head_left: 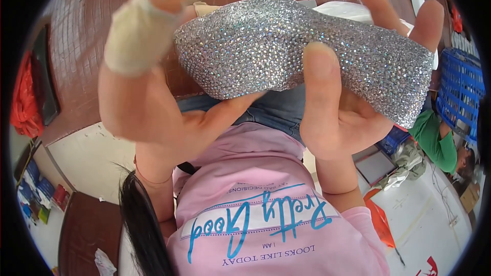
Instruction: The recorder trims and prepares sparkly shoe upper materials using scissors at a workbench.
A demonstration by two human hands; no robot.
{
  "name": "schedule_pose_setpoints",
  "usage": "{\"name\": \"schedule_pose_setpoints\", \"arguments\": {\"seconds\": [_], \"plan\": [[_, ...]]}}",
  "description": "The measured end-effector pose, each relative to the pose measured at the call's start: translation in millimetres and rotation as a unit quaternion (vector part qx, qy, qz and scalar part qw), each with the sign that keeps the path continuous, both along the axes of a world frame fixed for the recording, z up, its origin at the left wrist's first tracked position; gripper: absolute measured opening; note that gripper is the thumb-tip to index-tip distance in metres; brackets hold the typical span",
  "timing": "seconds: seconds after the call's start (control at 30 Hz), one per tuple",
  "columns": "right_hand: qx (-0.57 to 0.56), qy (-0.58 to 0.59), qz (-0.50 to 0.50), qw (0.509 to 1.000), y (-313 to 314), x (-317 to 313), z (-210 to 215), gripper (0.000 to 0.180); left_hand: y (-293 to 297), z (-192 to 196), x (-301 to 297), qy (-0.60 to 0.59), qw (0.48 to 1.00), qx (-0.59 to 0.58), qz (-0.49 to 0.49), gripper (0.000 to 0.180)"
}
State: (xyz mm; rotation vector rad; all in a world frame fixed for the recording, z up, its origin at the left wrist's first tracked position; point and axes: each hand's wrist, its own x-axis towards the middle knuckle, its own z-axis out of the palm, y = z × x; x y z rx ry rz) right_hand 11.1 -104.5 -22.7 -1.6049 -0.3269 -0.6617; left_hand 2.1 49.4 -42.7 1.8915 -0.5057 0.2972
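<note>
So, up at twelve o'clock and in mid-air, it's the silver rhinestone-covered panel [289,46], long axis just past nine to just past three, rounded end pointing nine! Right hand [342,128] grips it, thumb over, fingers behind, seemingly to steady the studded face; left hand [146,102], fingers spread, just props the lower edge by thumb. Outward: blue plastic basket [463,71] at three, pink T-shirt [258,171] at six.

"Where to find the piece [266,46]?"
"At upper centre, mostly right of the left hand [143,97], in the right hand [340,128]: thumb [321,66] before, fingers [428,23] behind."
"And toward the edges?"
"Look far left for a bag [26,97], far right for a basket [460,89], with a person [434,140] just below."
"Lower down?"
"See a shirt [271,174] at bottom centre, with hair [143,225] along its left side."
</note>
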Motion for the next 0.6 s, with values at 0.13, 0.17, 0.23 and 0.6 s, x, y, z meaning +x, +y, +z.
{"name": "schedule_pose_setpoints", "arguments": {"seconds": [0.13, 0.17, 0.23, 0.6], "plan": [[0.001, 0.008, -0.024, 1.000, 0, -3, 2, 0.040, -11, 10, 3, 0.075, 0.989, -0.125, -0.007, 0.071], [-0.017, 0.031, -0.051, 0.998, 0, -6, 3, 0.047, -12, 12, 4, 0.093, 0.983, -0.155, -0.009, 0.068], [-0.053, 0.079, -0.103, 0.990, -1, -11, 6, 0.063, -13, 15, 5, 0.132, 0.967, -0.216, -0.013, 0.061], [-0.208, 0.044, -0.067, 0.975, -15, -12, 12, 0.059, -5, 2, 6, 0.156, 0.960, -0.234, -0.006, 0.059]]}}
